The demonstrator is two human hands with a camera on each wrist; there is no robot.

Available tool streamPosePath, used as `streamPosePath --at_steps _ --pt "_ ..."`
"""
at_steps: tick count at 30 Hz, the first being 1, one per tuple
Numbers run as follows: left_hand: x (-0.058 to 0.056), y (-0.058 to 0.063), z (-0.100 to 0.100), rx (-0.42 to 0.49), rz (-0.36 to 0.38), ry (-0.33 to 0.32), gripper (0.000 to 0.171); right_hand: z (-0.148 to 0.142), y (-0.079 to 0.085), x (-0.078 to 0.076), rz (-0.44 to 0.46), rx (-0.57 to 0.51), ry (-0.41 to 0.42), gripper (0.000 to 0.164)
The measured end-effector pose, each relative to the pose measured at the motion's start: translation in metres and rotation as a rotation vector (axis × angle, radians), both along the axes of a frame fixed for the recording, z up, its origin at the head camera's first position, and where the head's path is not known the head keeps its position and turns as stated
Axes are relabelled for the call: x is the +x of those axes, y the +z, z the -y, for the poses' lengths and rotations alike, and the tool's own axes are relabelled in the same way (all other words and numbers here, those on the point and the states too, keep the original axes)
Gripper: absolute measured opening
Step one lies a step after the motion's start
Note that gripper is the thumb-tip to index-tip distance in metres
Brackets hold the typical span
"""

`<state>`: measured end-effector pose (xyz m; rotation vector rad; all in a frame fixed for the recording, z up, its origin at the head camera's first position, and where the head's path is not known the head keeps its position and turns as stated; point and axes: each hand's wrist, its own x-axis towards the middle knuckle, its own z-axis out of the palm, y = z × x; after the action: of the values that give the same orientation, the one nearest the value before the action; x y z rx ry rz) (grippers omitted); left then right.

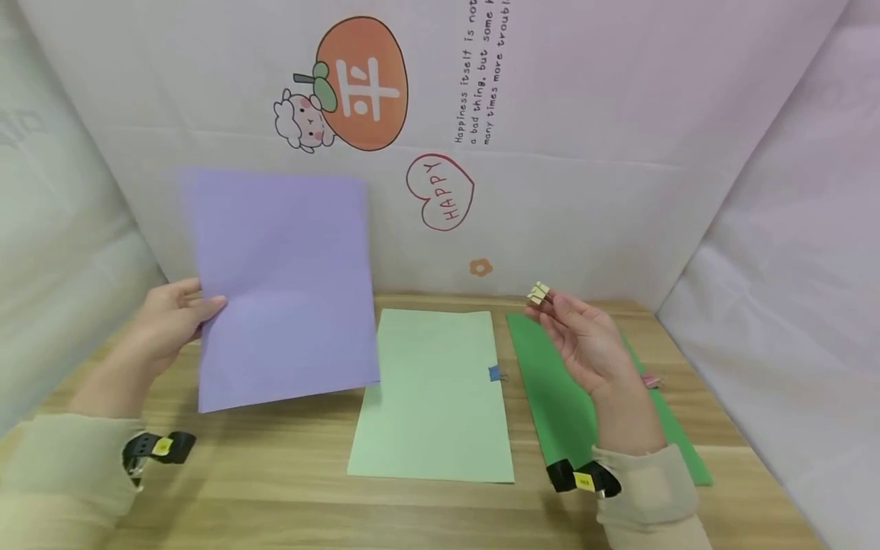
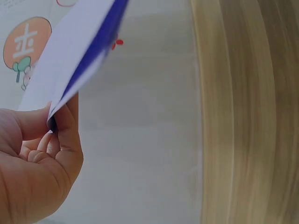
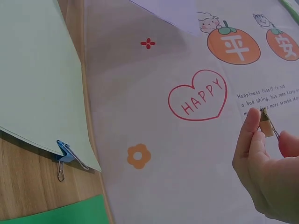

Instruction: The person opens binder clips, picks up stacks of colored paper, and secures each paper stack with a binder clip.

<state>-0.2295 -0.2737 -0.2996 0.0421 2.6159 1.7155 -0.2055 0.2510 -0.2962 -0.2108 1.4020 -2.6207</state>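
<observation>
Purple paper [image 1: 289, 283] is held up above the table's left side, its left edge pinched between the thumb and fingers of my left hand [image 1: 172, 317]. In the left wrist view the paper [image 2: 70, 56] looks like more than one layer, with a darker purple gap between. My right hand [image 1: 584, 340], raised over the green paper, pinches a small yellow binder clip [image 1: 538, 293] by its wire handles. The same clip [image 3: 265, 127] shows at the fingertips in the right wrist view.
Light green paper [image 1: 433, 397] lies mid-table, a blue binder clip [image 1: 495, 373] on its right edge. Dark green paper [image 1: 550, 389] lies at the right, with a pink binder clip [image 1: 651, 380] on its right edge. A printed white cloth [image 1: 584, 191] hangs behind the wooden table [image 1: 289, 473].
</observation>
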Motion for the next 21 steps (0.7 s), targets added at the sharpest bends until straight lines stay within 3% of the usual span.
streamPosePath --at_steps 14,21 --pt "0.001 -0.002 -0.041 0.125 -0.019 -0.045 0.058 0.003 -0.001 -0.001 -0.017 0.054 0.005 0.019" --pt "0.005 -0.002 -0.056 0.145 -0.038 -0.071 0.056 0.006 -0.004 0.000 -0.051 0.085 0.008 0.020"
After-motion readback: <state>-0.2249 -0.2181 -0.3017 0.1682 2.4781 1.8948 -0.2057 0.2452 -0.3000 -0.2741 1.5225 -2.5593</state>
